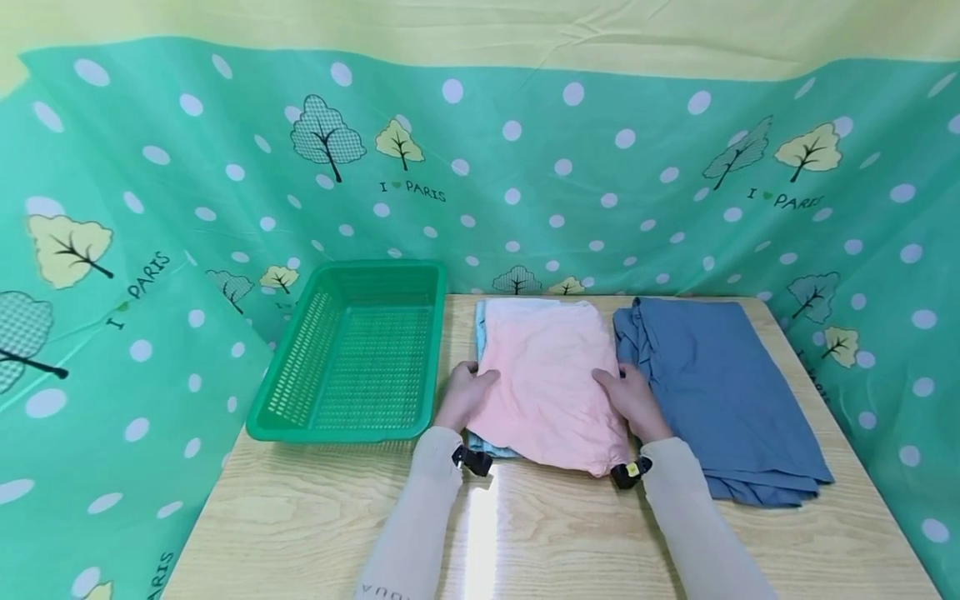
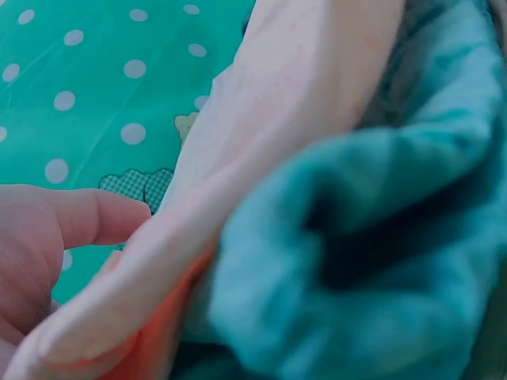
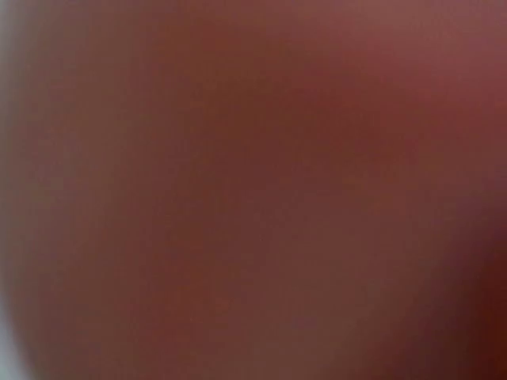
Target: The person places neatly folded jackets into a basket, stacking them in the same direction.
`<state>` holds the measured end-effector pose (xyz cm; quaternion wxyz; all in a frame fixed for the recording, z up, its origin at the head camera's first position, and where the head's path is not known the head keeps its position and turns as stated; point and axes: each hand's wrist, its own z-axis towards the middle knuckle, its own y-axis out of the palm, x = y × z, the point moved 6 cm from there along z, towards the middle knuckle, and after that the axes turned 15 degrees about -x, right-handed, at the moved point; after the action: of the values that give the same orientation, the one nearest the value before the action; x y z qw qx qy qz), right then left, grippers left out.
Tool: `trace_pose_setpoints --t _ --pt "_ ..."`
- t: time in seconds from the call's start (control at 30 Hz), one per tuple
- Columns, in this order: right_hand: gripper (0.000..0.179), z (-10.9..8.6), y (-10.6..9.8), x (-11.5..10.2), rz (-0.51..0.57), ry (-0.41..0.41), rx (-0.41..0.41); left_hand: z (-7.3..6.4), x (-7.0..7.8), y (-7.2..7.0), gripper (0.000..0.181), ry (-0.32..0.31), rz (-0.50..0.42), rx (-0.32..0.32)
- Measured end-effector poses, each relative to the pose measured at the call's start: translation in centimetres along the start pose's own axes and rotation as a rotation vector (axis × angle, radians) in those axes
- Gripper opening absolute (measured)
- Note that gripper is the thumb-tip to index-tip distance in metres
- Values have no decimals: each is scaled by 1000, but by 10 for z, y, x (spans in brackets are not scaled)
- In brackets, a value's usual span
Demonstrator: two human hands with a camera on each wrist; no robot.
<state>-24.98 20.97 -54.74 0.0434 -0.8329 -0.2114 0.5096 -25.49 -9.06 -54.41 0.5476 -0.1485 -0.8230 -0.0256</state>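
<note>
A folded pink cloth [image 1: 551, 375] lies over a light-blue cloth [image 1: 491, 446], which shows along its left and lower edges. My left hand [image 1: 465, 393] grips the pink cloth's left side, thumb on top and fingers going beneath. The left wrist view shows the thumb [image 2: 103, 218] at the pale pink edge [image 2: 261, 142], with the thick teal fold [image 2: 356, 237] beside it. On the opposite side my right hand [image 1: 633, 400] holds the pink cloth's right edge, thumb on top, its other fingers mostly hidden. A dark reddish blur fills the right wrist view.
To the left stands a green plastic basket [image 1: 345, 435] with perforated sides. A folded dark-blue cloth [image 1: 723, 392] lies right beside the right hand. Behind the wooden table [image 1: 555, 533] hangs a green dotted curtain [image 1: 525, 183].
</note>
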Motion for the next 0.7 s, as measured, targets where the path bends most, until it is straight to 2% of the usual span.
trace_pose_setpoints --t 0.17,0.33,0.47,0.7 --pt "71 2 0 0 18 4 3 3 1 4 63 -4 -13 -7" --pt "69 2 0 1 29 -4 2 6 2 9 55 23 -18 -20" --pt "70 2 1 1 48 -20 -28 7 3 13 54 51 -33 -33" --pt "72 3 3 3 69 -11 -71 6 12 19 39 87 -39 -58"
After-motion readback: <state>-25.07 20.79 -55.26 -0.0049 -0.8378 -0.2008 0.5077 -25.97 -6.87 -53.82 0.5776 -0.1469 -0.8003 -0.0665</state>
